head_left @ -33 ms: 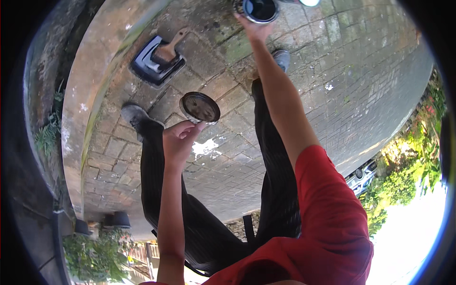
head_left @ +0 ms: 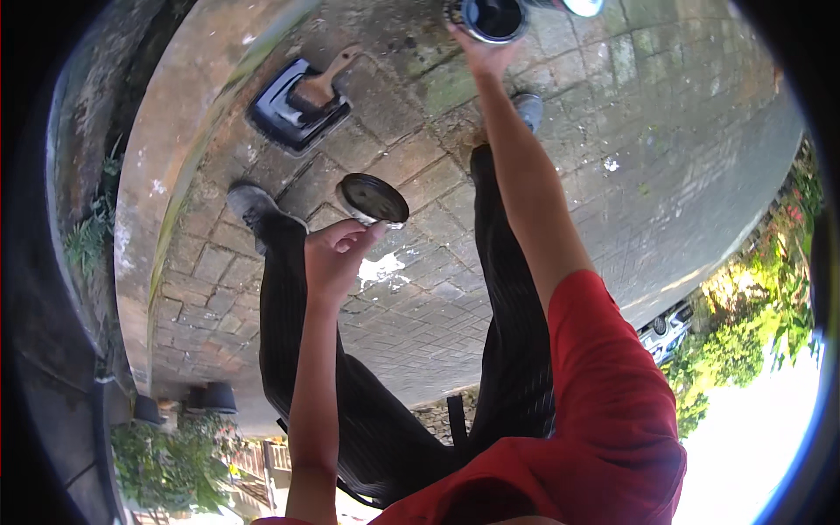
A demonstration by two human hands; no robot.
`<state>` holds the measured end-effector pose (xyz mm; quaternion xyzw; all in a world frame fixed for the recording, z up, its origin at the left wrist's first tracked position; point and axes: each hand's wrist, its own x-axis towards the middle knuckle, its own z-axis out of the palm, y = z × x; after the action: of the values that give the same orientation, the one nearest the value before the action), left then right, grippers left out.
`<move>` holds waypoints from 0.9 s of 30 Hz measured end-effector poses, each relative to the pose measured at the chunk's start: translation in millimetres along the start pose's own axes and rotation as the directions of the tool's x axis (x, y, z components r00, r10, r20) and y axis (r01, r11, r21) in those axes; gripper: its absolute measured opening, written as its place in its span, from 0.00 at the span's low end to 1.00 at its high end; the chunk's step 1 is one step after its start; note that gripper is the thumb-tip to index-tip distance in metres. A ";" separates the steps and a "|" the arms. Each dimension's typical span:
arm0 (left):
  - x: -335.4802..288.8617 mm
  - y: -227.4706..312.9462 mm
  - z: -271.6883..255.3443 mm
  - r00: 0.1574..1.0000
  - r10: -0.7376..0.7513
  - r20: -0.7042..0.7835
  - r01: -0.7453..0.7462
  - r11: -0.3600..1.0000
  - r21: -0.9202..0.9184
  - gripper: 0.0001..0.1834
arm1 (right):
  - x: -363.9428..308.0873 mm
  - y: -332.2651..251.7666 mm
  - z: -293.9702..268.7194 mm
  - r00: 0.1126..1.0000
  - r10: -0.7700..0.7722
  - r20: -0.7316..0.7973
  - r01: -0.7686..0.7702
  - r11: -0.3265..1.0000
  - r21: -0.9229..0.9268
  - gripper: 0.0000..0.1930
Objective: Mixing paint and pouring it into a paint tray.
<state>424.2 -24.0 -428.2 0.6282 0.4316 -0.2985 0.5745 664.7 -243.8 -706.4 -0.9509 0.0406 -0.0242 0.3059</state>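
My left hand (head_left: pixel 335 254) pinches the edge of a round, dark-smeared can lid (head_left: pixel 374 199) between thumb and fingers, holding it above the paving. Far forward, my right hand (head_left: pixel 487 59) grips a paint can (head_left: pixel 496 38) by its side. Dark liquid shows inside that can, and the frame's top edge cuts it off. On the ground at the upper left lies a black paint tray (head_left: pixel 278 131) with dark, glossy paint. A wide paintbrush (head_left: pixel 317 89) with a wooden handle rests in it, handle pointing away.
Beside the can, a white round thing (head_left: pixel 584 6) is partly cut off. My shoes (head_left: pixel 254 210) stand apart on brick paving, which has white paint splotches (head_left: pixel 382 269). A low kerb (head_left: pixel 175 131) runs along the left. Potted plants, shrubs and a car (head_left: pixel 667 331) stand farther off.
The lid has tilted, so its face shows as a narrower oval. The view has shifted slightly, with the can and tray appearing a little farther right. Both hands keep their hold.
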 end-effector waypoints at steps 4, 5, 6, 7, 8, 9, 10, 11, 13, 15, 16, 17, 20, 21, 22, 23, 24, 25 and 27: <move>4.5 -4.1 -1.8 1.000 0.007 0.017 -0.007 0.999 0.034 0.13 | 0.1 -2.5 -16.1 0.998 -0.004 -0.065 0.016 0.982 0.188 0.49; 5.3 -3.0 -2.9 0.999 0.022 0.029 -0.022 1.000 0.019 0.13 | -0.3 -6.2 -17.3 0.994 0.032 -0.107 -0.015 0.987 0.157 0.49; 2.2 -4.9 -5.7 1.000 0.015 0.006 -0.015 1.000 -0.017 0.15 | -2.0 -13.7 -17.9 0.995 0.031 -0.097 -0.014 0.986 0.169 0.49; 1.4 -6.1 -8.8 1.000 0.012 -0.008 -0.012 1.000 -0.016 0.15 | -1.9 -21.3 -18.5 0.990 -0.036 -0.137 0.063 0.978 0.200 0.49; 2.6 -6.6 -12.4 1.000 0.019 -0.025 -0.019 1.000 0.000 0.16 | -1.0 -29.4 -19.3 0.978 -0.100 -0.181 0.140 0.963 0.229 0.49; 4.5 -4.0 -9.1 0.999 0.034 -0.031 -0.033 0.999 0.008 0.16 | 4.7 -26.2 -27.4 0.977 -0.109 -0.182 0.150 0.962 0.229 0.49; 5.7 -2.6 -5.9 0.998 0.043 -0.048 -0.043 0.999 -0.003 0.17 | 6.1 -19.0 -34.4 0.992 -0.093 -0.085 0.115 0.943 0.312 0.48; 7.1 -0.4 -4.6 0.998 0.045 -0.053 -0.045 0.999 -0.009 0.17 | 9.4 -13.2 -41.6 0.996 -0.087 0.014 0.075 0.918 0.390 0.48; 7.5 -0.1 -11.8 0.997 0.045 -0.061 -0.038 0.994 0.103 0.16 | -3.4 -21.4 -60.1 0.977 -0.207 0.057 0.189 0.956 0.224 0.53; 7.4 -9.6 -23.9 0.997 0.056 -0.056 -0.051 0.995 0.084 0.16 | -23.3 -43.1 -77.8 0.925 -0.366 0.100 0.353 0.927 0.124 0.52; 5.4 -14.8 -33.5 0.995 0.067 -0.080 -0.059 0.994 0.092 0.15 | -41.0 -67.3 -86.9 0.926 -0.363 0.109 0.351 0.930 0.111 0.51; 7.0 -15.2 -34.9 0.992 0.088 -0.091 -0.080 0.994 0.080 0.15 | -47.7 -74.2 -96.3 0.917 -0.370 0.147 0.345 0.923 0.173 0.52; 4.7 -8.0 -51.4 0.981 0.122 -0.152 -0.103 0.987 0.126 0.15 | -76.2 -88.9 -107.1 0.865 -0.424 0.268 0.416 0.905 0.091 0.57; 3.9 -9.6 -57.8 0.964 0.155 -0.214 -0.126 0.982 0.143 0.15 | -87.5 -99.9 -110.4 0.849 -0.420 0.322 0.432 0.901 0.036 0.58; 4.3 -14.2 -65.2 0.949 0.189 -0.253 -0.141 0.970 0.196 0.15 | -98.2 -118.2 -114.6 0.830 -0.381 0.407 0.404 0.914 0.030 0.58; 4.1 -19.6 -71.8 0.945 0.186 -0.270 -0.139 0.973 0.184 0.15 | -108.5 -131.2 -111.5 0.820 -0.397 0.412 0.419 0.907 0.041 0.58; 3.2 -18.9 -76.0 0.939 0.157 -0.307 -0.111 0.980 0.163 0.15 | -117.6 -138.4 -110.0 0.821 -0.330 0.467 0.349 0.936 0.047 0.58; 1.9 -18.8 -81.4 0.931 0.126 -0.343 -0.081 0.986 0.143 0.16 | -127.7 -147.1 -107.2 0.813 -0.259 0.521 0.274 0.960 0.049 0.58; 0.2 -17.4 -91.5 0.921 0.128 -0.367 -0.081 0.987 0.141 0.16 | -144.0 -162.2 -98.2 0.804 -0.242 0.543 0.267 0.963 0.033 0.57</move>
<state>397.8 65.1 -421.7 0.7299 0.4799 -0.1680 0.4568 524.5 -156.3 -535.1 -0.9220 -0.1750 0.2059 0.2773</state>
